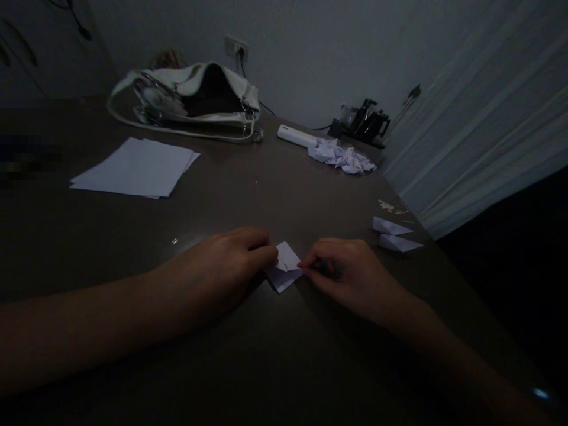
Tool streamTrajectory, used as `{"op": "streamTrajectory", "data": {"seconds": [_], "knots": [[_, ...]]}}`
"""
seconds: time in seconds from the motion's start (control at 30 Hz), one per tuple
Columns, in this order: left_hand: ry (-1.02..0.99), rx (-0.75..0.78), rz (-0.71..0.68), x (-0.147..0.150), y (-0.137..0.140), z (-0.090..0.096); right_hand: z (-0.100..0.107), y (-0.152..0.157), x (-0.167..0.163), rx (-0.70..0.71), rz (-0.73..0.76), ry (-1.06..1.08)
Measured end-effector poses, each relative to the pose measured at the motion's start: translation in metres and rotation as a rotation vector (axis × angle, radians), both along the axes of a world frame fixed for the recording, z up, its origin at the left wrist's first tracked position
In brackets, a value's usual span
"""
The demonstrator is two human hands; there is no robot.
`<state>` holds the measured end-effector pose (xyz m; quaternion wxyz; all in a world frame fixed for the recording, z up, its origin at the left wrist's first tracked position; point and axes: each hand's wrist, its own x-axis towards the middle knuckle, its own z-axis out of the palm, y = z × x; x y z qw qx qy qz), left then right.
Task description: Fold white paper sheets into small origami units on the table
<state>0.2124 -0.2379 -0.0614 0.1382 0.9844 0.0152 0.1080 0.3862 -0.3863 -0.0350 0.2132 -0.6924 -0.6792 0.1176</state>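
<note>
A small folded piece of white paper (287, 258) lies on the dark table between my two hands, one flap turned over the layer below. My left hand (235, 257) is closed at its left edge, thumb and curled fingers on the paper. At its right corner, my right hand (344, 269) pinches the paper between thumb and index finger. Two pointed folded paper pieces (393, 234) rest on the table to the right of my right hand.
A stack of white sheets (137, 168) is at the left. A white handbag (190, 97) stands against the wall. Folded paper shapes (348, 158) lie by a white stick-like object (296, 136). Paper scraps (387, 206) sit near the right edge, beside a pale curtain (483, 106).
</note>
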Motion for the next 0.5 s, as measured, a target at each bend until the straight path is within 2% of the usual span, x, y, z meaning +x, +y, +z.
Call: {"op": "streamTrajectory", "data": {"seconds": [0.27, 0.5], "knots": [[0.062, 0.044, 0.061, -0.0016, 0.0, 0.0068, 0.0007, -0.0019, 0.001, -0.012, 0.068, -0.073], [0.072, 0.089, 0.018, -0.0028, 0.0001, 0.0073, -0.0015, -0.0043, 0.0007, -0.022, 0.107, -0.111]]}}
